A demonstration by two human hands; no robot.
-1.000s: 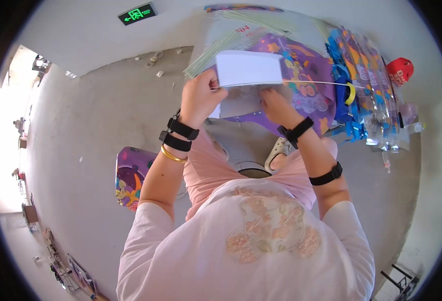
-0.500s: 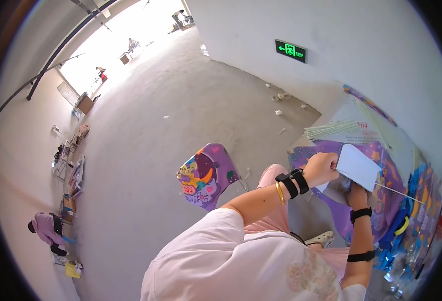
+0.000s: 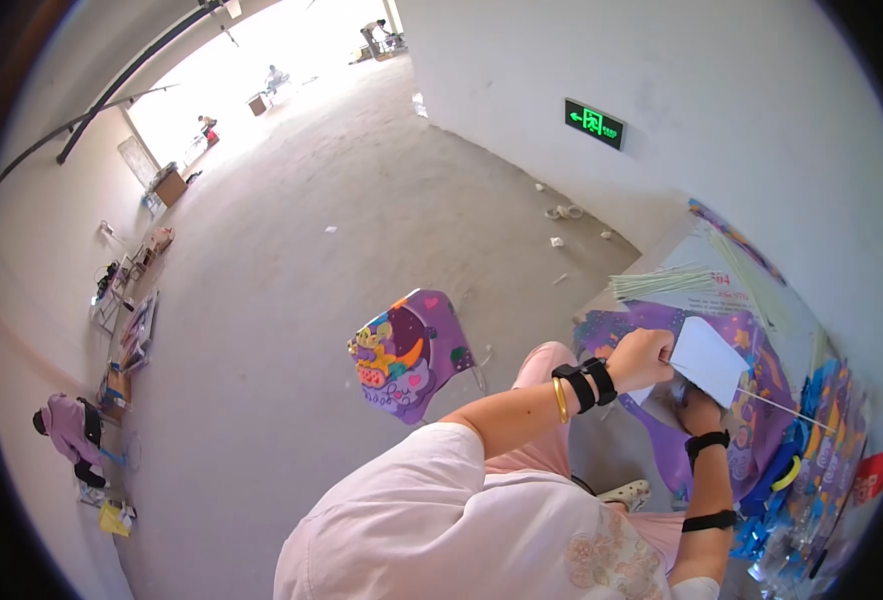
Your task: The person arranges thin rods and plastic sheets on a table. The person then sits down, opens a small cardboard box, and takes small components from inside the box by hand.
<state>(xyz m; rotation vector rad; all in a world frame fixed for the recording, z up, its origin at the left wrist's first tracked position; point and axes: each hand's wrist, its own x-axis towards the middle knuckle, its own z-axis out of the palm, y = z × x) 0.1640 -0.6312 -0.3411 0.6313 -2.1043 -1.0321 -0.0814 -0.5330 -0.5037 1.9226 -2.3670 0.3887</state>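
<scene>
My left hand (image 3: 643,358), with a gold bangle and black straps on its wrist, is closed at the left edge of a white flap (image 3: 709,362). A thin white rod (image 3: 786,409) runs from beside its fingers, behind the flap and out to the right. Just under the flap, my right hand (image 3: 699,412) has curled fingers, their tips partly hidden; what they grip cannot be made out. Beneath both hands spreads a purple printed sheet (image 3: 673,452) with stars and cartoon patterns.
A bundle of thin pale rods (image 3: 661,284) lies on a lettered board (image 3: 696,262). Packaged colourful items (image 3: 831,420) are piled at right. Another purple cartoon sheet (image 3: 446,335) is on the floor at my left. A person in purple (image 3: 66,425) is by the left wall.
The view has shifted slightly. My left hand stays at the flap's edge, and my right hand stays under the flap, with a little more of its back showing.
</scene>
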